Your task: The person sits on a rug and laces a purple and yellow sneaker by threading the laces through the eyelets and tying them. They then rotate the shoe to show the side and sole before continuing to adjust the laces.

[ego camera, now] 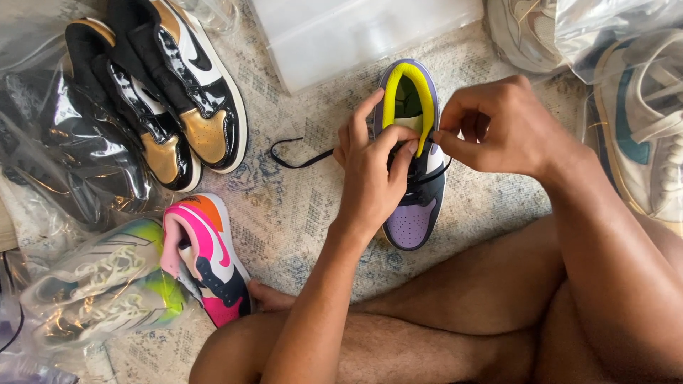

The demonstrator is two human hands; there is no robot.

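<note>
Legs crossed at the near edge, yours, bare, on a pale patterned rug (299,213). Just left of your near knee: pink, orange and navy sneaker (206,259), toe pointing near. Left of that, a clear plastic bag holding a pale green-yellow pair (99,284).

Your left hand (370,174) comes up from the near side and sits on the purple sneaker (411,213), fingers curled in a pinch at the tongue and lace area, thumb and fingertips pressed on the yellow lining edge. Your right hand (498,128) reaches in from the right, closed in a pinch, fingertips meeting at the right side of the yellow collar, apparently gripping the black lace (299,162); exact contact is hidden by the fingers. The loose lace end trails left from the shoe across the rug.

The purple sneaker lies centre, between both hands, toe near, heel far, upright on its sole, yellow collar open to the camera.

Far left: black, gold and white high-top pair (171,99), glossy, side by side, beside crumpled plastic. Far centre: a translucent white box (356,32), just beyond the purple shoe's heel. Far right: white and teal sneaker in clear bag (640,135), near your right forearm.
</note>
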